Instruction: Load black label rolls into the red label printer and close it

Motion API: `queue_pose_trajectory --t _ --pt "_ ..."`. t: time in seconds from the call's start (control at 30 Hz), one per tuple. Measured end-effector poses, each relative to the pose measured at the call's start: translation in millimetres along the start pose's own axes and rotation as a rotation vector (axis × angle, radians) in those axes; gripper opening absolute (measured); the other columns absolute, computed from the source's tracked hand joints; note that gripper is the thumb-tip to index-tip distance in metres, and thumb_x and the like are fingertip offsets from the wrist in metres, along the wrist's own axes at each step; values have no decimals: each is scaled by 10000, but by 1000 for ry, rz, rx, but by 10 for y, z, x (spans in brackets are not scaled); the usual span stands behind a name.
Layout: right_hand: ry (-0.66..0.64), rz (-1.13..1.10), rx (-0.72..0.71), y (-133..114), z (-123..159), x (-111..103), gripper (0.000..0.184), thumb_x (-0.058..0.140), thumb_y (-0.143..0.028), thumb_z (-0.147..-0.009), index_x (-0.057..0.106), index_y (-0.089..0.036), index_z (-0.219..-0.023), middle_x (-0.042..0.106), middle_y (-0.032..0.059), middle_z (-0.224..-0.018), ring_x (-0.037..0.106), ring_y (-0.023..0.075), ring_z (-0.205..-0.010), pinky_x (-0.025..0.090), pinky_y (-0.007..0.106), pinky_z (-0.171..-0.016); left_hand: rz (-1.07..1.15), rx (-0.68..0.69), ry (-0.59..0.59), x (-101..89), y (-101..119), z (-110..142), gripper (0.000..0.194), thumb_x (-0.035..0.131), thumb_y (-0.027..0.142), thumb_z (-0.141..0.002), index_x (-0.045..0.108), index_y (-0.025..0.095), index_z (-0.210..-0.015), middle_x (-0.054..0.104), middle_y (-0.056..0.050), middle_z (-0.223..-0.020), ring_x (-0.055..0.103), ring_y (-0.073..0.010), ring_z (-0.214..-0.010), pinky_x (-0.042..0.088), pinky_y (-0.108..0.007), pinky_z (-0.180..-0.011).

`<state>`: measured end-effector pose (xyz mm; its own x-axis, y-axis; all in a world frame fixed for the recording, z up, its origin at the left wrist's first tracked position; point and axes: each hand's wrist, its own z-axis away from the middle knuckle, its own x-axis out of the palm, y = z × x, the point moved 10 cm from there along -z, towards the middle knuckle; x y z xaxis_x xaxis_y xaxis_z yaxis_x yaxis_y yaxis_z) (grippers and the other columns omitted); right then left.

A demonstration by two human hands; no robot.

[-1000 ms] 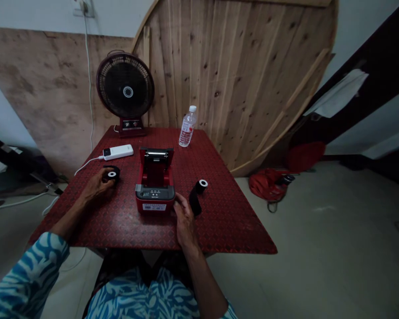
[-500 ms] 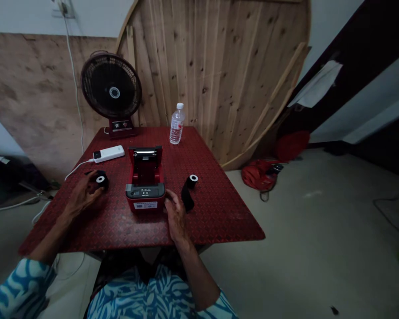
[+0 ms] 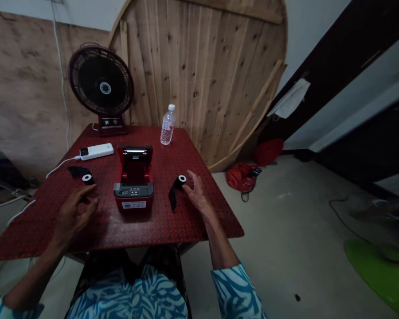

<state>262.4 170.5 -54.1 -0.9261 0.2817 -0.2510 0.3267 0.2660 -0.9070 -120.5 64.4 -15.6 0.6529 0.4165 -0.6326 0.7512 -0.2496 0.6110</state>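
Note:
A red thermal receipt printer (image 3: 134, 192) stands in the middle of the red patterned table (image 3: 173, 226), its lid open and its paper bay showing. To its left, a black roll with a white core (image 3: 87, 178) lies on the table, a black strip trailing left from it. My left hand (image 3: 75, 217) rests just below that roll, fingers apart, holding nothing. To the printer's right is a second black roll (image 3: 181, 180), its strip hanging down. The fingertips of my open right hand (image 3: 197, 192) are at this roll's right side.
A white power bank (image 3: 96, 151) with a white cable lies at the table's left. A desk fan (image 3: 101, 79) and a plastic water bottle (image 3: 168, 125) stand at the back. A red bag (image 3: 240, 177) lies on the floor right of the table.
My left hand has come off the left roll and moved toward me. My right hand has moved right, from the printer's front to the right roll. The whole scene has shifted left in view.

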Motion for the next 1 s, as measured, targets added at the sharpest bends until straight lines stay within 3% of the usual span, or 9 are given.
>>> queue_pose_trajectory --t 0.1,0.2,0.3,0.4,0.5,0.6,0.77,0.87,1.0 --pt "-30 -22 81 278 -71 203 384 660 -260 -578 656 -204 -958 653 66 -1039 562 253 -1046 370 473 -1005 59 33 -18 51 126 5 352 534 386 -844 551 233 -1161 623 -49 -1059 615 -169 -783 515 -309 -730" --pt "-38 -75 137 297 -25 266 348 627 -307 -616 650 -196 -945 672 61 -997 586 247 -996 417 450 -955 106 48 -30 49 243 18 342 543 368 -849 559 226 -1159 633 -49 -1048 622 -159 -794 516 -296 -734" --pt "-214 -315 195 90 159 389 396 620 -350 -686 611 -240 -1066 670 41 -1071 619 221 -958 497 378 -843 183 31 -53 68 356 31 332 560 367 -847 579 215 -1141 654 -52 -1031 633 -162 -808 518 -295 -745" --pt "-404 -616 214 -321 473 524 397 632 -361 -748 569 -302 -1135 633 14 -1176 618 206 -1025 526 332 -801 269 28 -114 194 553 37 303 567 356 -847 609 217 -1113 671 -55 -1046 638 -178 -872 514 -300 -778" --pt "-479 -709 187 -678 754 593 339 650 -340 -773 587 -315 -1105 641 3 -1147 611 188 -1045 522 305 -824 392 7 -208 412 798 41 287 575 355 -840 635 205 -1076 675 -67 -1071 627 -206 -977 494 -327 -862" --pt "-536 -742 115 -917 927 653 293 666 -332 -782 620 -302 -1071 653 7 -1099 614 176 -1020 495 297 -883 615 -101 -353 665 970 72 322 554 402 -847 625 198 -1085 673 -68 -1074 626 -209 -986 502 -331 -855" --pt "-563 -735 36 -1014 1006 699 320 677 -417 -777 631 -294 -1068 645 25 -1118 592 195 -1062 473 328 -922 855 -233 -577 866 1097 182 394 527 488 -844 607 162 -1051 647 -27 -799 623 -171 -743 518 -292 -693" --pt "-587 -664 14 -1025 1032 749 332 647 -434 -799 620 -289 -1097 629 36 -1153 584 199 -1076 473 331 -918 891 -248 -564 821 1065 193 394 561 488 -821 603 166 -1045 628 -13 -787 597 -149 -679 498 -276 -663" --pt "-564 -576 -87 -1113 1021 753 300 620 -401 -823 626 -281 -1097 623 39 -1126 570 193 -1091 445 322 -956 781 -275 -518 775 991 193 370 574 458 -813 606 171 -1044 662 -38 -883 620 -183 -800 494 -289 -718"
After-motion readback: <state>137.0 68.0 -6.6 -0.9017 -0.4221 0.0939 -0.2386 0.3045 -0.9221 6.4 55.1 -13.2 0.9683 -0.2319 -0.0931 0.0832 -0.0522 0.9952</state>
